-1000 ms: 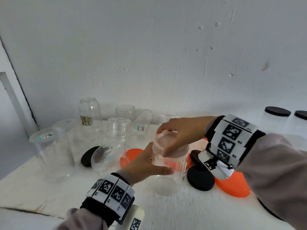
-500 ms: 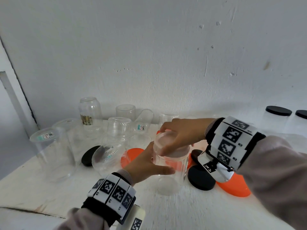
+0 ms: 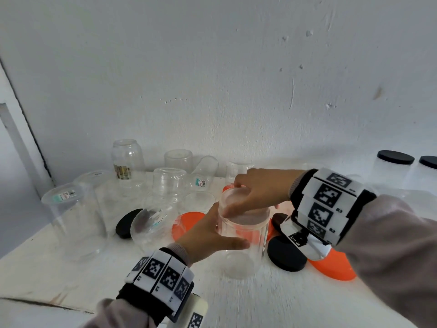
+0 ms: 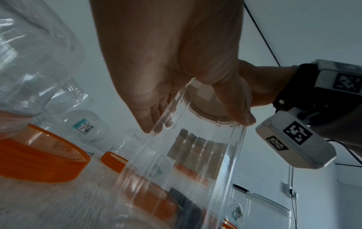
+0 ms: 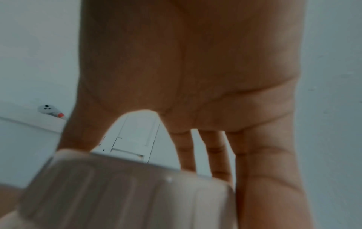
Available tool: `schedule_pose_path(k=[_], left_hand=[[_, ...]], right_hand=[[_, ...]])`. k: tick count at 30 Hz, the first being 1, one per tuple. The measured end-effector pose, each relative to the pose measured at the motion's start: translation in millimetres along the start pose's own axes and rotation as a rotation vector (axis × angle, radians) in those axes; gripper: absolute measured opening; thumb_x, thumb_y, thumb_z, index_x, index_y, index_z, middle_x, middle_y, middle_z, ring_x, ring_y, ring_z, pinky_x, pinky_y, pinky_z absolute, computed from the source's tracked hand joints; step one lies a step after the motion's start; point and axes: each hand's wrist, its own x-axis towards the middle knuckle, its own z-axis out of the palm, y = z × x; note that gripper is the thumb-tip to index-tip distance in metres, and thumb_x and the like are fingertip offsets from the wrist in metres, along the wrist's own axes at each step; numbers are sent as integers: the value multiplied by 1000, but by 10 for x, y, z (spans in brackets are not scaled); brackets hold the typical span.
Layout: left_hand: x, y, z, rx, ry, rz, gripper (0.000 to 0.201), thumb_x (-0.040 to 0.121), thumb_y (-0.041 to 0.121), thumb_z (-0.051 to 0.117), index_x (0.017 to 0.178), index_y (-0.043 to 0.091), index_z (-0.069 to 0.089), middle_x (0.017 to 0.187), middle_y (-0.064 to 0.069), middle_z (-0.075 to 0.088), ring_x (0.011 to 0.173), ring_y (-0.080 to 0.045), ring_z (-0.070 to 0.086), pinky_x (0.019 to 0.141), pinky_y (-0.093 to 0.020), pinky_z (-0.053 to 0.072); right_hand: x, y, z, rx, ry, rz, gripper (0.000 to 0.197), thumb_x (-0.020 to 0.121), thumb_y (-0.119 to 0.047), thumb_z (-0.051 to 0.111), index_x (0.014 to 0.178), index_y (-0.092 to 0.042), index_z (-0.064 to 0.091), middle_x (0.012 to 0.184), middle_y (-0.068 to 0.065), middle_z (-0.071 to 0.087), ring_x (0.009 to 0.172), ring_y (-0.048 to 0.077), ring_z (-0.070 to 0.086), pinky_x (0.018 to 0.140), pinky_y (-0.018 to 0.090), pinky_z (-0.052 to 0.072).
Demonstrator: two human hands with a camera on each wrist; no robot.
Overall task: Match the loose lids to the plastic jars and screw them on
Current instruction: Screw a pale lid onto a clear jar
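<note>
Right hand (image 3: pixel 257 188) covers the far rim of the clear lid (image 3: pixel 243 204), so the thread line can't be read in head view. Left hand (image 3: pixel 208 235) hides the near-left wall of the jar (image 3: pixel 241 247); its fingertips go behind the plastic. Right wrist view: lid (image 5: pixel 125 193) badly blurred, cut off at bottom edge, grip detail lost. Left wrist view: jar base runs out of frame at the bottom. Far right of head view, a black-lidded jar (image 3: pixel 428 171) is cropped by the edge. Label text on the big container (image 3: pixel 68 204) at left too small to read.

Clear jars (image 3: pixel 241 235), orange lids (image 3: pixel 331 268), black lids (image 3: pixel 286 255), black-and-white checkered wristbands (image 3: pixel 327 204).
</note>
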Motion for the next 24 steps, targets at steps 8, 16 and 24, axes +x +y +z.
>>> schedule_pose_path(k=[8,16,24], left_hand=[[1,17,11,7,-10,11,86,69,18,84,135,38,32,128,15,54,113,9,51,82,-5,43],[3,17,9,-4,-16,15,83,69,17,84,128,47,33,128,16,54,116,5,51,83,-5,43],[14,-11,9,-12,-4,27,79,67,17,85,122,47,37,123,19,56,104,16,53,77,-1,43]], right_hand=[[-58,80,-132,64,-131,-108,81,77,-46,73,143,-48,27,147,-14,31,133,13,34,106,36,36],[-28,44,-13,-19,-15,23,86,65,-82,56,135,-34,41,126,-3,45,108,22,57,94,40,47],[-58,64,-8,22,-12,-88,86,71,-64,70,144,-39,31,139,-12,37,129,13,36,107,39,35]])
